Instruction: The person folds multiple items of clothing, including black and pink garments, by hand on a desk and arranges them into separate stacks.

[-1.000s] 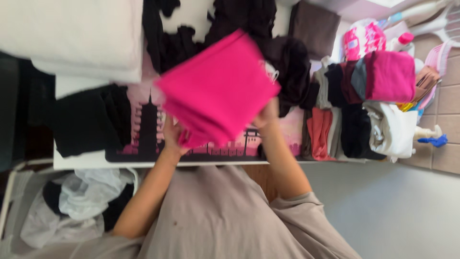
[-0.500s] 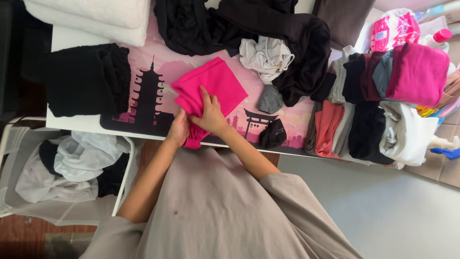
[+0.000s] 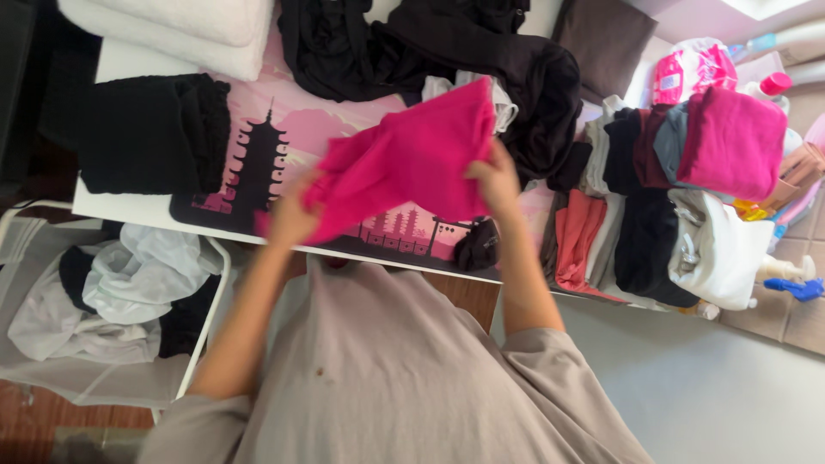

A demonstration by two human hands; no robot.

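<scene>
I hold the pink cloth (image 3: 404,159) lifted above the table (image 3: 129,206), my left hand (image 3: 290,219) clenched on its lower corner and my right hand (image 3: 494,176) pinching its upper edge. Black garments (image 3: 481,51) lie behind it, folded clothes (image 3: 662,198) stacked to my right.

A home laundry corner: folded clothes stacks (image 3: 653,215), mesh hamper (image 3: 103,301), detergent bottles (image 3: 765,86).

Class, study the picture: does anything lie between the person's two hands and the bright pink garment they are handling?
Nothing visible does. The left hand and the right hand both grip the pink garment directly, holding it up above the pink printed mat; no other clothing comes between hands and cloth.
</scene>
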